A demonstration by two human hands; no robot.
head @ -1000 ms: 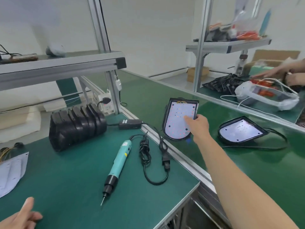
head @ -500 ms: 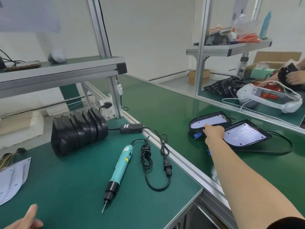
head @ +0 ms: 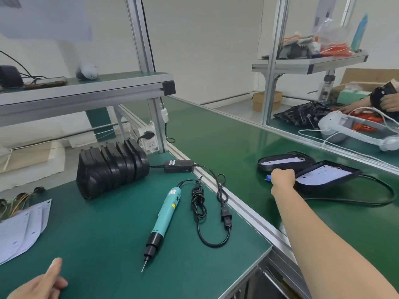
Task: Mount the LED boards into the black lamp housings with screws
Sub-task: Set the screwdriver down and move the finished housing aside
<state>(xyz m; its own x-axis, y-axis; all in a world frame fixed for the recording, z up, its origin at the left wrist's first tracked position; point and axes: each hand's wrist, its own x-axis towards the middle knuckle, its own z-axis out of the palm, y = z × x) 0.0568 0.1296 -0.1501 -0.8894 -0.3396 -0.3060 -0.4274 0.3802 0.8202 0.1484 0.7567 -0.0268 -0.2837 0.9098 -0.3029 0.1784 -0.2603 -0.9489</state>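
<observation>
Two black lamp housings with white LED boards inside lie side by side on the green conveyor belt: the far one (head: 285,161) flat, the near one (head: 328,175) overlapping its edge. My right hand (head: 282,177) reaches out to their near rims, its fingers curled and hidden behind the back of the hand, a small blue connector (head: 267,178) just left of it. My left hand (head: 41,283) rests at the bench's front left, holding nothing. A stack of empty black housings (head: 112,167) stands at the back of the bench. Loose white LED boards (head: 19,229) lie at the left edge.
A teal electric screwdriver (head: 164,216) lies mid-bench, tip toward me, beside its coiled cable (head: 207,208) and power adapter (head: 178,165). An aluminium post (head: 157,126) and shelf (head: 86,91) stand behind. Across the belt, another person's hands (head: 386,102) work near a white headset (head: 354,130).
My right hand carried the upright housing rightward and laid it flat against the other one on the belt. The hand stays at their near rims. My left hand barely moved.
</observation>
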